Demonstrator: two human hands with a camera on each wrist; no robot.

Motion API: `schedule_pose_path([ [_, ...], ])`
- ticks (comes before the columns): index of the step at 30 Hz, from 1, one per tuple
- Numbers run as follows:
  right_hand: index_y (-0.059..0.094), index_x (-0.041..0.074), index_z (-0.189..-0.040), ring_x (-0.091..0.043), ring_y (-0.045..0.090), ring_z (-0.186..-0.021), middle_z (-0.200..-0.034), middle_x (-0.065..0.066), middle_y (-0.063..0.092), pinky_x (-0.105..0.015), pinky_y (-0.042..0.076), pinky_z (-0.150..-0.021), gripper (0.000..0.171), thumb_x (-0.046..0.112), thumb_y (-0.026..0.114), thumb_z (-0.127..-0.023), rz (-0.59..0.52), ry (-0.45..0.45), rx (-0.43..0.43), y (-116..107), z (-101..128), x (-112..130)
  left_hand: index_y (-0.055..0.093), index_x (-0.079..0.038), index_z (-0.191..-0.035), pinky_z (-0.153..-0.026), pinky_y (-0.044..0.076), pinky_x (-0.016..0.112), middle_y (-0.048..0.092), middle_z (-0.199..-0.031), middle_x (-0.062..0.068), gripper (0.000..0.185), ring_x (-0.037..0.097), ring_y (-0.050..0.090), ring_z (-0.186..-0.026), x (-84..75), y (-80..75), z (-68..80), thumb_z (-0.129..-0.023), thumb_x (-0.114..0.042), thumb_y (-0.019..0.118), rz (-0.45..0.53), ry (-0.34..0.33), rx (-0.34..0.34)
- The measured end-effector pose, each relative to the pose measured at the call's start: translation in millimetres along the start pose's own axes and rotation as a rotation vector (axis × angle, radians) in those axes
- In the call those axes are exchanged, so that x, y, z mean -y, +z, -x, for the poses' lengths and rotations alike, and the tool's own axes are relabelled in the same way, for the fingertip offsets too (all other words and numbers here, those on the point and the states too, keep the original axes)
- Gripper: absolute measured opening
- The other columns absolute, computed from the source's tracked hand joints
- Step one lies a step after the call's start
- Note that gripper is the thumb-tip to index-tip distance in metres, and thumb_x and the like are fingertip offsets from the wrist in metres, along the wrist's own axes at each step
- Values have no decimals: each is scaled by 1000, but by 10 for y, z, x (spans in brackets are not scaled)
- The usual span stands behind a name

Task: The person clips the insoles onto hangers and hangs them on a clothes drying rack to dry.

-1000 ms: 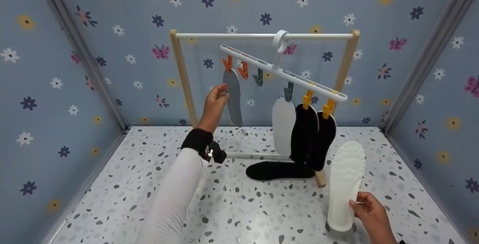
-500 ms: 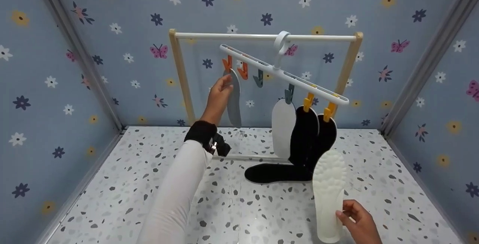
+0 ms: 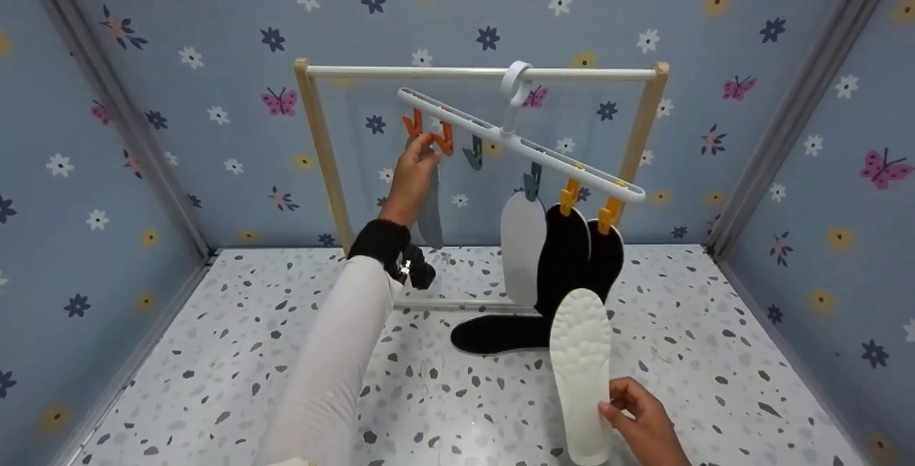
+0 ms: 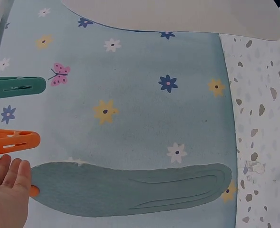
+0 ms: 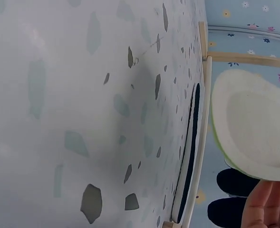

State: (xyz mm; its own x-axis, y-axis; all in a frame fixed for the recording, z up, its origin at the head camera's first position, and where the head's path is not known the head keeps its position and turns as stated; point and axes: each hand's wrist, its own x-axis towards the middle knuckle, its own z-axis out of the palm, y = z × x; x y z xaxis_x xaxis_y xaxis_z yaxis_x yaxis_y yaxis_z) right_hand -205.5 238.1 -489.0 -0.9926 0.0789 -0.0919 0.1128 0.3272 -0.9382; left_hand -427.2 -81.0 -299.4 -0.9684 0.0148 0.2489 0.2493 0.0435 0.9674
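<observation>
A flat black insole lies on the speckled terrazzo floor at the foot of the wooden-posted rack, with flowered blue walls behind.

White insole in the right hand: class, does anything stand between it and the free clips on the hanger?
Nothing visible. The white insole in the right hand has open air up to the free orange clip and green clip.
</observation>
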Motion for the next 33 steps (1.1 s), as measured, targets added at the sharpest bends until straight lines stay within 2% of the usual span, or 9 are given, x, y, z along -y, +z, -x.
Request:
schedule_pose_path([
  [5,52,-8,-105,-15,56,-82,-94,-11,59,-28,48,-76,26,12,61,-91,-35,-64,84,108,-10,-23,29,-9,-147,-112,23,39,30,-150,8,51,22,31,-136,-2,-23,-61,-99,-12,44,45,5,-11],
  [10,50,-9,-104,-12,56,-80,-94,-9,57,-26,49,-71,27,14,57,-94,-95,-107,197,176,-14,-80,23,-5,-149,-111,24,34,33,-148,15,56,22,32,-136,26,-30,-165,-97,-8,45,139,-8,-63],
  [14,50,-9,-105,-11,56,-80,-94,-7,56,-26,50,-71,26,15,56,-95,-109,-111,227,201,-17,-93,25,-4,-148,-111,25,32,37,-147,14,56,20,34,-135,72,-20,-242,-96,-10,47,181,-41,-113],
  [18,50,-8,-105,-15,55,-82,-96,-7,57,-27,50,-71,29,19,56,-95,-124,-90,251,220,-12,-87,32,-3,-144,-111,25,34,38,-145,12,48,21,36,-133,113,2,-278,-98,-11,44,204,-58,-121],
  [22,50,-8,-105,-14,55,-80,-96,-7,57,-27,49,-71,27,17,55,-96,-133,-102,273,227,-1,-100,36,-2,-142,-110,25,37,34,-146,12,41,22,35,-131,148,69,-308,-102,-10,35,262,-11,-112],
  [27,50,-9,-105,-11,55,-78,-96,-7,57,-25,49,-70,27,15,55,-95,-165,-115,306,241,2,-165,35,0,-143,-109,26,36,30,-146,14,42,24,36,-128,148,162,-328,-105,-14,26,346,60,-82],
  [33,50,-9,-104,-10,56,-77,-95,-7,58,-25,49,-70,26,16,55,-95,-156,-148,322,229,23,-184,37,-2,-142,-105,29,33,38,-140,14,41,23,42,-120,97,283,-346,-105,-16,28,348,58,-70],
])
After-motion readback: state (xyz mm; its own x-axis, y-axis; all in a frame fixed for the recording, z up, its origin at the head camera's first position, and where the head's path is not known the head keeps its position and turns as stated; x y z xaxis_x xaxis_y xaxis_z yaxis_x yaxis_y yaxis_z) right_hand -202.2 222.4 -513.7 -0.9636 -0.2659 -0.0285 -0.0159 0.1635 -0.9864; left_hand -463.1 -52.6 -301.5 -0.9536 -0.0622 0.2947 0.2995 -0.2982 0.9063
